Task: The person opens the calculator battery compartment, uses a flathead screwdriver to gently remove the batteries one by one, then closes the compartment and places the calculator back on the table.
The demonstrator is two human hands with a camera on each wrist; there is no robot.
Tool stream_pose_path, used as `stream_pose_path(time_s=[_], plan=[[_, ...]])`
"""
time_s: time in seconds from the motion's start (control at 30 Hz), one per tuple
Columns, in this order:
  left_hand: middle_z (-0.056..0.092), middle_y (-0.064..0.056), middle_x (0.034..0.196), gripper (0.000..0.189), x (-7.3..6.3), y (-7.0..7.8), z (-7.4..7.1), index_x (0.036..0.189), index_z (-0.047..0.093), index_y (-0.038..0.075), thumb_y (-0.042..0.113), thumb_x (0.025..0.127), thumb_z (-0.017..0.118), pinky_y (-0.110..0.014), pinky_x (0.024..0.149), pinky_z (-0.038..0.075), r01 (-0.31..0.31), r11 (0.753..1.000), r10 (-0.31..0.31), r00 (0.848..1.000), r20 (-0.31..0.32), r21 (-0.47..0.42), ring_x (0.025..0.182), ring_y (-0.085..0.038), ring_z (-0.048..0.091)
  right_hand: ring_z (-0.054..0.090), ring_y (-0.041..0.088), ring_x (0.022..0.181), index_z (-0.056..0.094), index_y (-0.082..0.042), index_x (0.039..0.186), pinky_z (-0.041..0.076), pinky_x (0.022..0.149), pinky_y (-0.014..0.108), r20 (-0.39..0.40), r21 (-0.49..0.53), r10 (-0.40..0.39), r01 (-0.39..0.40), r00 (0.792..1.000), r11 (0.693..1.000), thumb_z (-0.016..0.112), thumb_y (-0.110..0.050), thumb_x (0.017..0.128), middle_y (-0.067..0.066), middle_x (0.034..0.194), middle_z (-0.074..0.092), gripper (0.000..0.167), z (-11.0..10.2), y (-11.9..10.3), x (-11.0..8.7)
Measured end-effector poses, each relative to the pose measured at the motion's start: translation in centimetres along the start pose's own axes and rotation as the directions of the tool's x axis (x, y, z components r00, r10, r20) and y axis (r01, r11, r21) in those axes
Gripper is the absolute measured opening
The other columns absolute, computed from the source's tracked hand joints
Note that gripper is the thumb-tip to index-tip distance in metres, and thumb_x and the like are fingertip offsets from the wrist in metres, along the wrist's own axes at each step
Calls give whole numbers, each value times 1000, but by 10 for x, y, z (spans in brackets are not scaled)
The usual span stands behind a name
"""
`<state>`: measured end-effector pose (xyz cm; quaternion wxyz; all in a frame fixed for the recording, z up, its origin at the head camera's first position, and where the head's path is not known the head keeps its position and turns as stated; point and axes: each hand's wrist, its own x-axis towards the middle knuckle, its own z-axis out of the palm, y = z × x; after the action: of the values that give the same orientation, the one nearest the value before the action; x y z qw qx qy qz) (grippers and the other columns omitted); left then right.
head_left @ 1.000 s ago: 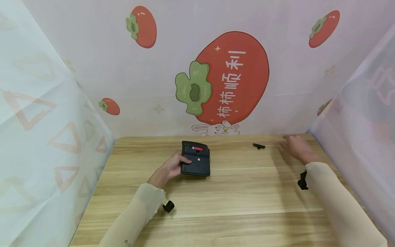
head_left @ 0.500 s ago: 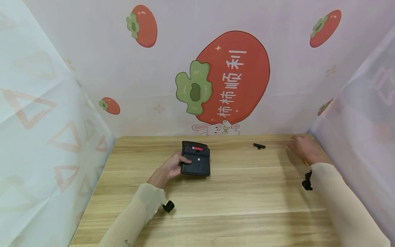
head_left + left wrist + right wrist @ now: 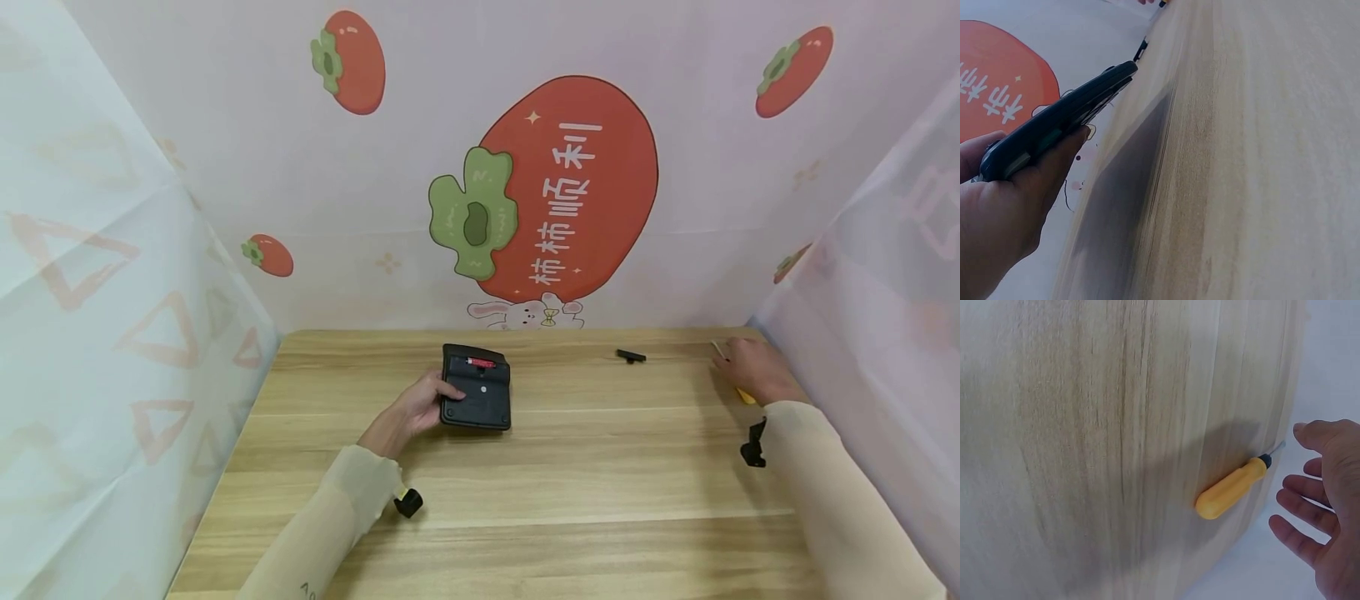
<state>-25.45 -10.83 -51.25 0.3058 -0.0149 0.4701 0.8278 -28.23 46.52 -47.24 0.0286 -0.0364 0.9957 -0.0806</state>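
Observation:
My left hand [image 3: 418, 402] grips a black calculator [image 3: 477, 408] by its left side, thumb on its back and fingers beneath. Its back faces up, tilted above the table, and a red battery [image 3: 481, 362] sits in the uncovered battery slot. The left wrist view shows the calculator [image 3: 1063, 119] edge-on between thumb and fingers. At the far right, my right hand [image 3: 757, 369] hovers by a screwdriver [image 3: 1232, 489] with a yellow handle and thin metal shaft, which lies on the table. In the right wrist view the fingers [image 3: 1302, 512] are spread loosely and hold nothing.
A small black cover piece [image 3: 631, 356] lies near the back edge of the wooden table [image 3: 570, 475], between the two hands. Fabric walls printed with persimmons [image 3: 577, 200] close in the back and both sides.
My right hand has moved a little right and toward me, and the screwdriver's handle and shaft now show from under it. The left hand and calculator have stayed in place.

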Motion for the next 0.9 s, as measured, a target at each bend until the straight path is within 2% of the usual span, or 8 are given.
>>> stream_pose_path(time_s=[0.23, 0.5, 0.73, 0.9], plan=[[33, -36, 162, 78, 0, 0, 0, 163, 15, -9, -23, 90, 41, -57, 116, 41, 2, 1000, -2, 1000, -9, 2, 150, -50, 35, 55, 30, 67, 58, 14, 102, 48, 60, 45, 4, 7, 18, -19, 1000, 1000, 63, -21, 103, 18, 76, 59, 36, 2, 6, -2], [31, -37, 162, 78, 0, -3, 1, 162, 14, -10, -23, 90, 41, -56, 116, 41, -3, 1000, 3, 1000, -2, 10, 150, -50, 34, 48, 23, 58, 55, -2, 76, 41, 52, 36, 5, 14, 20, -20, 1000, 1000, 65, -21, 103, 8, 64, 51, 34, 8, 8, -5], [33, -38, 161, 77, 1, -3, 2, 162, 17, -11, -23, 89, 41, -56, 116, 42, -13, 1000, 13, 1000, -6, 21, 149, -50, 36, 51, 29, 64, 59, -1, 79, 46, 58, 45, 3, 26, 59, -59, 998, 998, 61, -23, 102, 12, 70, 56, 32, 11, 15, -7], [34, -38, 161, 76, 1, -3, 2, 161, 17, -11, -23, 90, 41, -56, 116, 42, -8, 1000, 9, 1000, -3, 30, 149, -51, 36, 49, 29, 65, 55, -5, 75, 43, 58, 44, 0, 28, 78, -78, 997, 997, 60, -25, 100, 11, 69, 54, 32, 16, 20, -10]])
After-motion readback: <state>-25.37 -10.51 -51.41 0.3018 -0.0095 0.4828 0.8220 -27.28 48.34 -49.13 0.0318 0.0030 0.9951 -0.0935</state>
